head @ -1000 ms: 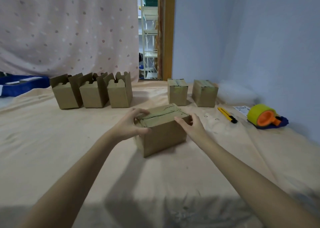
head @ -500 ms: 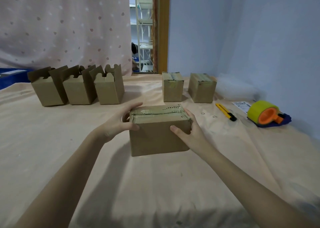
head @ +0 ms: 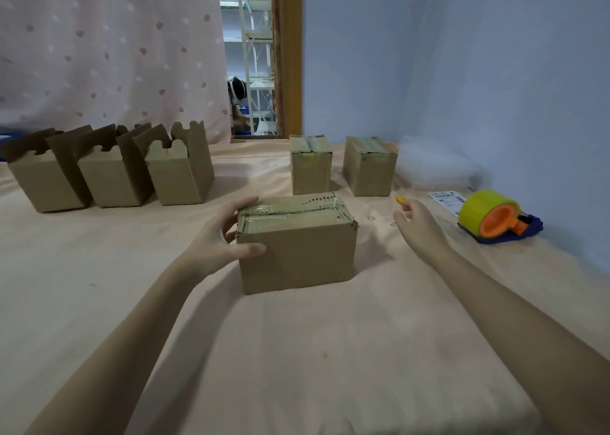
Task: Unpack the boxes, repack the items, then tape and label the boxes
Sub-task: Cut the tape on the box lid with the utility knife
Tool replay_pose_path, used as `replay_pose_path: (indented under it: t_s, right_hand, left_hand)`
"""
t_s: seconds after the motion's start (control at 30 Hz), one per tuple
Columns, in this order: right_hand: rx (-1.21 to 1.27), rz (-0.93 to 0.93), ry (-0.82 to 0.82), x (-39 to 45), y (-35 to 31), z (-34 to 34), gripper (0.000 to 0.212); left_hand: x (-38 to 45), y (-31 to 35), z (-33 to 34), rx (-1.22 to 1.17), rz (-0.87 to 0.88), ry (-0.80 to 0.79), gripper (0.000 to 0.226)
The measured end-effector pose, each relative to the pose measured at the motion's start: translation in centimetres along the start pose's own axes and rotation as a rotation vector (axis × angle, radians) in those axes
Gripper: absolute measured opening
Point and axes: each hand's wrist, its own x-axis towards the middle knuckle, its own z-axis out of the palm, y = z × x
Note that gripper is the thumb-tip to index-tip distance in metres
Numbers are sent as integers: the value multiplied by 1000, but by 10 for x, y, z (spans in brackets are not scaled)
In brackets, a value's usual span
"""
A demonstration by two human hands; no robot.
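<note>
A taped cardboard box [head: 298, 250] stands in the middle of the peach-covered table [head: 297, 352]. My left hand [head: 221, 240] grips its left end, thumb on the front face and fingers over the top edge. My right hand [head: 417, 225] is off the box, to its right, fingers loosely spread above a yellow box cutter [head: 400, 199], most of which it hides. A tape dispenser [head: 493, 217] with a yellow roll lies further right, next to a white label sheet [head: 445, 198].
Three open cardboard boxes [head: 115, 170] stand in a row at the back left. Two taped boxes [head: 343, 165] stand behind the middle one. Clear bubble wrap [head: 435, 165] lies by the blue wall. A curtain and doorway are behind.
My right hand let go of the box's right side and moved right toward the box cutter. The box was turned square to me. My left hand stays on its left end.
</note>
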Motion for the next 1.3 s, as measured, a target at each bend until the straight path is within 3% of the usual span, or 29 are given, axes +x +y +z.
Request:
replay_pose_path:
  t_s: [0.1, 0.27, 0.4, 0.6, 0.87, 1.0, 1.3]
  right_hand:
    - [-307, 42, -8, 23, 20, -6, 36]
    - [-535, -12, 126, 47, 22, -13, 34]
    - [-651, 89, 10, 59, 31, -12, 40]
    - [-724, 182, -104, 62, 32, -12, 29]
    - [-379, 346, -165, 46, 15, -18, 19]
    - [138, 446, -193, 20, -13, -30, 9]
    - [687, 214, -408, -73, -82, -58, 16]
  left_hand:
    - [13, -2, 5, 17, -3, -22, 89]
    - [31, -8, 8, 16, -30, -65, 108]
    - [40, -13, 9, 36, -42, -80, 116]
    - [43, -17, 10, 60, -55, -83, 114]
    - [34, -4, 9, -4, -80, -62, 121]
    - [13, 8, 6, 2, -66, -96, 114]
    - [-47, 26, -3, -22, -89, -89, 117]
